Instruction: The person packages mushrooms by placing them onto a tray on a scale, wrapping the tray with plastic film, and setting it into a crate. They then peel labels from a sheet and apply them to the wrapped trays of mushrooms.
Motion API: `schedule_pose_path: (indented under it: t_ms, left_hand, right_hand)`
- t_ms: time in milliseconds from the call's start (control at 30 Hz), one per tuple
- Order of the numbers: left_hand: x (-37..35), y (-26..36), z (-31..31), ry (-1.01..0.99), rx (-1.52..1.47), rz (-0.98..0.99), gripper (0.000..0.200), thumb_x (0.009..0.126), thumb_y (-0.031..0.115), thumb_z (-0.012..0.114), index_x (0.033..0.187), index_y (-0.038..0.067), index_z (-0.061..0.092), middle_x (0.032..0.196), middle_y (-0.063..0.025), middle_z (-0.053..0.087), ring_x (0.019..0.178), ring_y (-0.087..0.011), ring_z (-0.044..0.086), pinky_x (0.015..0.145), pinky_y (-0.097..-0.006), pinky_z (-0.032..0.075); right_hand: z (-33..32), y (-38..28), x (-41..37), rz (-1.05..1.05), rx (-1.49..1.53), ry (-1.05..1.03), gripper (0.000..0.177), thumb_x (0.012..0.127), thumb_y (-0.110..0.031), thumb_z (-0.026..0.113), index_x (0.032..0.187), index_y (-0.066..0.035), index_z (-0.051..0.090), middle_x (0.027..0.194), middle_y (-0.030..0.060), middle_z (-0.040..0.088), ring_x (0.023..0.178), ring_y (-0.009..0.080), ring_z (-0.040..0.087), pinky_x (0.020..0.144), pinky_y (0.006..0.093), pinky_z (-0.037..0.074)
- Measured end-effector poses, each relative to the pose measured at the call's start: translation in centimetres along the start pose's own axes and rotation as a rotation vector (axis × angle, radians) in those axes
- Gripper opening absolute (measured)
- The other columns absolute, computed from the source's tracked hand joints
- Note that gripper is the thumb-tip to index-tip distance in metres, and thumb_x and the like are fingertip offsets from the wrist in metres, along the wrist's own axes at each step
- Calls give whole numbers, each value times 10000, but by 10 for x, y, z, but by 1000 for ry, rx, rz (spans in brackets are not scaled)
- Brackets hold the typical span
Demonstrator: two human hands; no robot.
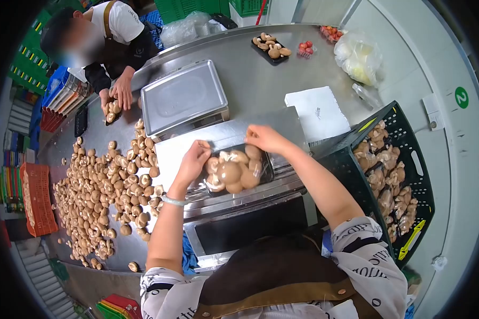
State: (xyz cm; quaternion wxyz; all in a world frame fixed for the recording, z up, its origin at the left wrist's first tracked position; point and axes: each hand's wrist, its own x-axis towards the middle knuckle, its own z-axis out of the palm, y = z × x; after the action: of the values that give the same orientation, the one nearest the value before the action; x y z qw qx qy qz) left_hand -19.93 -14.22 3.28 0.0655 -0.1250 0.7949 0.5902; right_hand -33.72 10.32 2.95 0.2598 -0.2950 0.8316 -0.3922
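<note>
A black tray of shiitake mushrooms (231, 173) sits in front of me at the front of a metal wrapping machine (298, 125), with shiny see-through film over it. My left hand (195, 159) is at the tray's far left corner, its fingers pinched together. Near the far right corner my right hand (263, 139) is also closed in a pinch. Both hands appear to grip the edge of the thin plastic film (226, 139), which spans the space between them; its exact edge is hard to make out.
Loose mushrooms (90, 191) cover the table's left side. A scale (183, 98) stands beyond the machine. A co-worker's hands (123, 89) handle another mushroom tray (112, 111). On the right, a dark crate (420, 175) holds wrapped packs; paper (318, 114) lies behind it.
</note>
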Motion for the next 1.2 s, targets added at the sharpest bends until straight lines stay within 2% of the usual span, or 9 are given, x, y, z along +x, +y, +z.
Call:
schedule_pose_path:
  t_ms: [133,267,433,633,667,800,933,1067,1200]
  left_hand:
    - [-39,-3,9,-71,-70,-26,240,975,202,527,950,-28,590,852,-77,620,817,-153,563,757,-303,451]
    - [-65,6,14,55,176,71,290,981,227,510,911,-32,620,810,-138,610,787,-176,571,722,-322,445]
    - [-113,68,28,304,187,220,283,982,186,498,847,-40,600,587,-103,507,528,-172,454,529,-338,387]
    - [-191,107,32,149,-61,-158,339,1003,219,497,785,-26,585,603,35,460,595,-60,370,513,-264,329]
    - [-200,100,38,121,-61,-174,338,1001,228,501,806,-30,601,628,19,497,611,-67,397,534,-266,355]
    - [-202,12,75,105,41,-207,388,972,312,541,837,-40,632,636,-102,554,604,-137,474,586,-321,423]
    - [-191,-36,107,201,422,-30,394,924,317,605,749,-36,611,662,-253,584,590,-405,566,567,-441,434]
    - [-210,-34,113,353,358,-101,257,903,250,645,934,-4,617,744,-182,663,617,-302,629,599,-365,475]
    - [-233,-64,113,414,128,-38,160,904,90,631,1004,14,532,690,-31,529,623,-105,463,590,-265,404]
  right_hand:
    - [1,1,-47,-23,74,-94,358,897,-358,613,962,-9,651,816,150,633,779,292,601,729,366,470]
    - [22,1,-82,-300,45,267,302,962,-289,541,921,-2,625,794,154,623,751,331,583,704,377,467]
    - [0,-68,-131,-93,253,311,293,968,-272,544,881,5,582,641,71,550,600,156,478,588,309,420]
    - [-9,-106,-196,2,293,185,307,975,-289,538,878,-1,583,620,50,494,633,105,449,600,290,419]
    - [-4,-99,-205,88,318,113,405,957,-370,546,840,15,589,663,148,557,605,253,512,604,369,418]
    - [38,-60,-229,326,111,37,484,943,-455,516,888,19,597,750,233,613,731,428,582,678,461,449]
    - [95,8,-234,361,22,160,500,922,-458,551,894,39,593,838,278,636,816,438,618,737,446,493]
    - [114,30,-257,483,247,335,399,895,-374,634,947,16,575,793,204,661,757,353,656,698,414,497]
    - [129,22,-274,474,322,439,350,901,-311,630,1033,-31,466,739,139,625,703,296,635,637,399,469]
